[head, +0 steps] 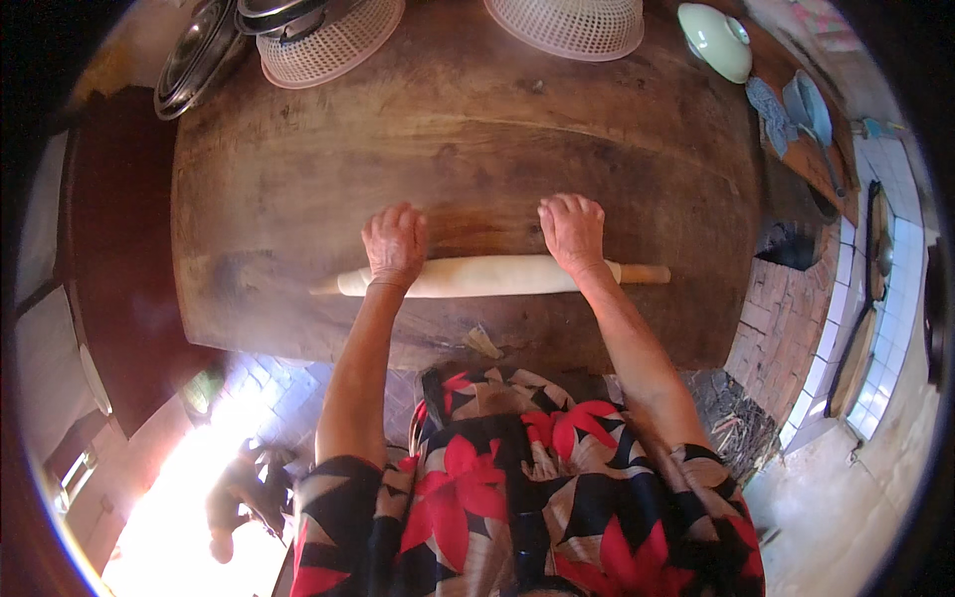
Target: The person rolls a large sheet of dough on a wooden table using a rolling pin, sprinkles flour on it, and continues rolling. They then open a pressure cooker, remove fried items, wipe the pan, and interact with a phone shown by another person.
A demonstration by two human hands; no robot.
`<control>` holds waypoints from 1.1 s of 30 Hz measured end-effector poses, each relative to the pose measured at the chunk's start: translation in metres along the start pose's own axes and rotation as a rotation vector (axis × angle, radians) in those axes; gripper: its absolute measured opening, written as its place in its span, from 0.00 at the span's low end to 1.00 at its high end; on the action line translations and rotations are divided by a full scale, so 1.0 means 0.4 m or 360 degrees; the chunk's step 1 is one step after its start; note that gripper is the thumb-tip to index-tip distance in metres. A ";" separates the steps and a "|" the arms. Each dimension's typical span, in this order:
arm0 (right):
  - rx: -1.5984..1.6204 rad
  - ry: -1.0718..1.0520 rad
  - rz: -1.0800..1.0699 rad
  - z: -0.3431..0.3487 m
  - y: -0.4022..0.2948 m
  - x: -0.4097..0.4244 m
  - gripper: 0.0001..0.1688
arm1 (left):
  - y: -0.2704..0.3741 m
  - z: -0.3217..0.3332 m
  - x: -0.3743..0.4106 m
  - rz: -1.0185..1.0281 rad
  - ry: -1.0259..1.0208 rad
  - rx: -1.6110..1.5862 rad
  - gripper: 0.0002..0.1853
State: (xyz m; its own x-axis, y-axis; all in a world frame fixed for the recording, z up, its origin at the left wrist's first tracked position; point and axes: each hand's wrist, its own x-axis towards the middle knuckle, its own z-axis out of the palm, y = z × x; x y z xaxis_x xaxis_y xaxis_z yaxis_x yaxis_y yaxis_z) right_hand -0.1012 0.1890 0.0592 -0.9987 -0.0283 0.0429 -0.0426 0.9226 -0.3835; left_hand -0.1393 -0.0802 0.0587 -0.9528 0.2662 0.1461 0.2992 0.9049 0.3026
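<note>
A wooden rolling pin point(645, 274) lies crosswise near the front of a worn wooden table, with a pale sheet of dough point(485, 276) wrapped around its middle. Both bare ends of the pin stick out. Over the left part of the roll is my left hand point(395, 242), its curled fingers beyond the far side and its wrist above the dough. My right hand point(574, 231) is likewise over the right part, knuckles bent and fingers curled past the roll. The undersides of both hands are hidden, so their grip does not show. A small yellowish scrap point(483, 342) lies closer to my body.
The wooden table point(477, 172) fills the middle. Along its far side are a plastic basket point(571, 30), another basket point(328, 52) with metal ware, and a metal lid point(195, 60). An upturned green bowl point(712, 45) sits far right, near a cloth point(772, 116) and a blue ladle point(809, 108).
</note>
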 end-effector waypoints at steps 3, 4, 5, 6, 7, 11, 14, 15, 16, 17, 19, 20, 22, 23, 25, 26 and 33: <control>-0.0087 -0.0049 -0.0001 -0.013 -0.025 -0.028 0.16 | 0.038 0.010 -0.031 0.0223 0.0171 -0.0025 0.15; -0.0043 -0.0083 0.0026 -0.017 -0.035 -0.064 0.18 | 0.054 0.012 -0.062 0.0258 0.0174 -0.0076 0.18; -0.0054 0.0060 -0.0040 -0.013 -0.038 -0.082 0.19 | 0.060 0.018 -0.079 0.0193 0.0197 0.0018 0.20; -0.0072 0.0073 -0.0023 -0.006 -0.036 -0.097 0.18 | 0.061 0.029 -0.092 0.0051 0.0087 0.0043 0.20; -0.0095 0.0091 -0.0028 0.003 -0.033 -0.108 0.18 | 0.059 0.039 -0.098 0.0037 0.0029 0.0097 0.19; -0.0049 -0.0041 0.0034 0.053 0.021 -0.019 0.16 | 0.012 0.091 -0.010 -0.0066 -0.0101 -0.0034 0.17; -0.0055 0.0049 -0.0004 0.052 0.041 0.102 0.14 | 0.009 0.100 0.106 -0.0077 -0.0025 -0.0023 0.15; -0.0033 0.0039 0.0017 0.039 0.036 0.146 0.14 | 0.015 0.089 0.150 -0.0073 -0.0065 -0.0060 0.15; -0.0025 0.0043 0.0019 0.021 0.032 0.187 0.14 | 0.024 0.073 0.194 -0.0014 -0.0049 -0.0062 0.14; -0.0044 -0.0056 0.0076 0.004 0.032 0.234 0.14 | 0.031 0.061 0.243 -0.0006 -0.0132 -0.0026 0.14; -0.0083 0.0141 0.0002 -0.021 0.034 0.311 0.14 | 0.040 0.043 0.329 0.0069 -0.0055 -0.0011 0.13; -0.0072 0.0236 0.0047 -0.029 0.023 0.313 0.14 | 0.047 0.033 0.341 0.0116 0.0113 -0.0041 0.12; -0.0051 0.0168 -0.0003 -0.026 0.010 0.303 0.15 | 0.058 0.031 0.335 0.0204 0.0301 -0.0168 0.12; -0.0036 0.0065 0.0052 -0.017 0.004 0.270 0.15 | 0.059 0.038 0.313 0.0230 0.0457 -0.0332 0.13; -0.0137 -0.0049 0.0074 0.013 -0.031 0.181 0.23 | 0.075 0.055 0.215 0.0319 0.0252 -0.0096 0.23; -0.0181 0.0078 0.0015 0.031 -0.020 0.181 0.22 | 0.066 0.078 0.207 0.0207 0.0172 -0.0034 0.24; -0.0175 0.0092 -0.0044 0.067 0.057 0.379 0.13 | 0.000 0.163 0.374 0.0131 -0.0029 0.0045 0.15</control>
State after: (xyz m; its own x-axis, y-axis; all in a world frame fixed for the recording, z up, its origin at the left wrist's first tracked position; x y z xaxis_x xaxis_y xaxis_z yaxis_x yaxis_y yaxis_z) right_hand -0.2544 0.1955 0.0323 -0.9937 -0.0347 0.1066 -0.0633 0.9586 -0.2778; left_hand -0.2855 -0.0189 0.0193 -0.9259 0.3459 0.1521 0.3753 0.8887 0.2633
